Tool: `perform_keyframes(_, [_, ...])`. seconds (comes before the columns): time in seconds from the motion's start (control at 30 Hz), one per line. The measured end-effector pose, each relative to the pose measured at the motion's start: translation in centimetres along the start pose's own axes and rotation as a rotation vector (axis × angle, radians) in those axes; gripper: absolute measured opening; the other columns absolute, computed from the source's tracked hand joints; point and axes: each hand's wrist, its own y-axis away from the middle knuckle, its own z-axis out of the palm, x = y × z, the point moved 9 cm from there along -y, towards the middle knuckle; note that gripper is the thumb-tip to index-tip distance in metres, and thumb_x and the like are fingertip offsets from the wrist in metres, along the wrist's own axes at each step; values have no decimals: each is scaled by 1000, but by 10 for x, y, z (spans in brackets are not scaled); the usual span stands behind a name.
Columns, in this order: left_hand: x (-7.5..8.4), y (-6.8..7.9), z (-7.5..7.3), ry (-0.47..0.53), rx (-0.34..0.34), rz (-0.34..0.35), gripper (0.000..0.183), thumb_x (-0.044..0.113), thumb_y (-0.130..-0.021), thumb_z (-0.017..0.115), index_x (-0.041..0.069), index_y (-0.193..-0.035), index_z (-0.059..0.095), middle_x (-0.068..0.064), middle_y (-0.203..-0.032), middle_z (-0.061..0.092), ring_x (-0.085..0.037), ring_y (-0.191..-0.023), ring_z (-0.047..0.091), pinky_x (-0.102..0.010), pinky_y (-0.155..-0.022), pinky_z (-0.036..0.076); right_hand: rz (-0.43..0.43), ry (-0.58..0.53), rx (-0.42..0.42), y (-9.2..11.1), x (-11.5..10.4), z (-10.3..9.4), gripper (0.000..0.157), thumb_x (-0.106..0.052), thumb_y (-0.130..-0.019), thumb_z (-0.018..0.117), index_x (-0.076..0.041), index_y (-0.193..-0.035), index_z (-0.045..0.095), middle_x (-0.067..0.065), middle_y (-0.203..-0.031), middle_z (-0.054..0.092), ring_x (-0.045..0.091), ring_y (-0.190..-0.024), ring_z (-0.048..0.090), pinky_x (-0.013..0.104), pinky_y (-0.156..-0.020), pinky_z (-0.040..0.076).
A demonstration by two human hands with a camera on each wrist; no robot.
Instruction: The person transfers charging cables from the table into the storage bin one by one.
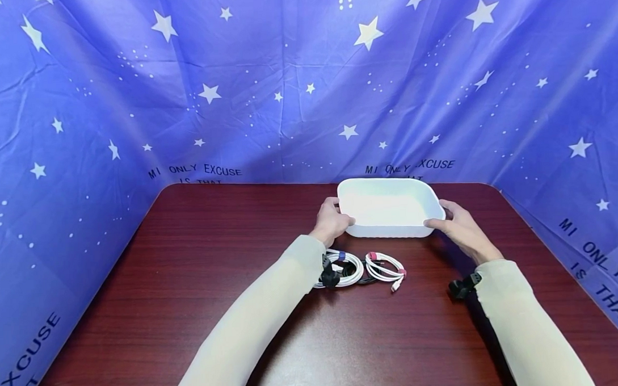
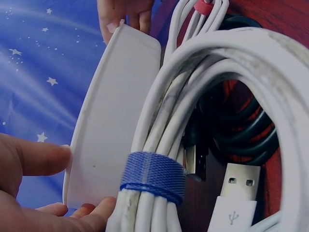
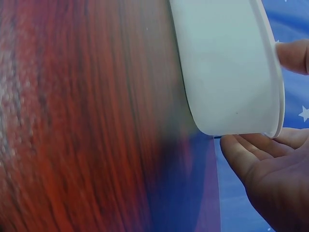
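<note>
A white plastic bin (image 1: pixel 389 231) stands toward the back of the table, its inside facing up in the head view. My left hand (image 1: pixel 331 222) grips its left end, thumb over the rim and fingers along the side. At the opposite end, my right hand (image 1: pixel 462 230) holds the bin with its thumb on the rim and fingers by the end wall. In front of the bin lies a coiled white cable (image 2: pixel 154 125) with a blue strap (image 2: pixel 153 174) and a USB plug (image 2: pixel 241 183). Beside it are a smaller white cable (image 1: pixel 391 277) with red ties and a black cable (image 2: pixel 241 125).
The reddish-brown wooden table (image 1: pixel 199 276) has its back edge just behind the bin. A blue star-printed curtain (image 1: pixel 284 74) surrounds the back and sides. Black wrist cameras (image 1: pixel 463 287) sit at both sleeves; the left one partly covers the cables.
</note>
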Motion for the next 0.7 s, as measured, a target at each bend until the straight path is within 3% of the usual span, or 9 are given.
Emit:
perform_keyframes(0.43, [0,2,-2,33,-5,-2,66,-4,-75,73,5,-135,46,-12,-111,60,-24,-99,58,-32,-82,51,-15,10,-12,0,-2,2,71,-25,-89,67,8,-141,32,26,-132,47,15,-101,50,11,-76,41])
perform_keyframes(0.7, [-2,1,-6,34,-5,5,63,-4,-75,73,5,-132,47,-12,-109,60,-24,-98,58,-32,-82,50,-24,14,-12,-1,-4,5,68,-26,-89,67,7,-139,36,24,-130,48,16,-101,50,11,-76,41])
